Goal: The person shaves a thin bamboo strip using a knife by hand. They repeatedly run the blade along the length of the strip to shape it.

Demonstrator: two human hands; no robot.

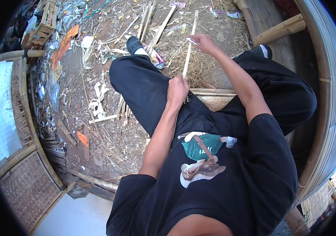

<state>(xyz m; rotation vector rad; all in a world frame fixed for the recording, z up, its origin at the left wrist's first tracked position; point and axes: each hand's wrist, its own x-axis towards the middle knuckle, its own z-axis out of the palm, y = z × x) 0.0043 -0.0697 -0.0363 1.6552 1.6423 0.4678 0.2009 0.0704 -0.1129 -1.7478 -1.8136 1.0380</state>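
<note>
A long, pale strip of split bamboo [190, 55] points away from me between my knees. My left hand [178, 91] is closed around its near end, close to my lap. Farther out, my right hand [203, 43] is closed beside the strip, its fingers bent. A small whitish, blade-like piece [191, 41] shows at those fingertips and crosses the strip; what it is exactly cannot be made out. The strip's far end sticks out past my right hand, over the littered ground.
I sit with knees spread over a bamboo edge [213, 93]. More bamboo strips [163, 29] lie by my left shoe [135, 44]. Straw, plastic scraps and an orange sheet [63, 47] cover the dirt. A wooden crate [44, 23] stands far left; bamboo framing [325, 78] rises at right.
</note>
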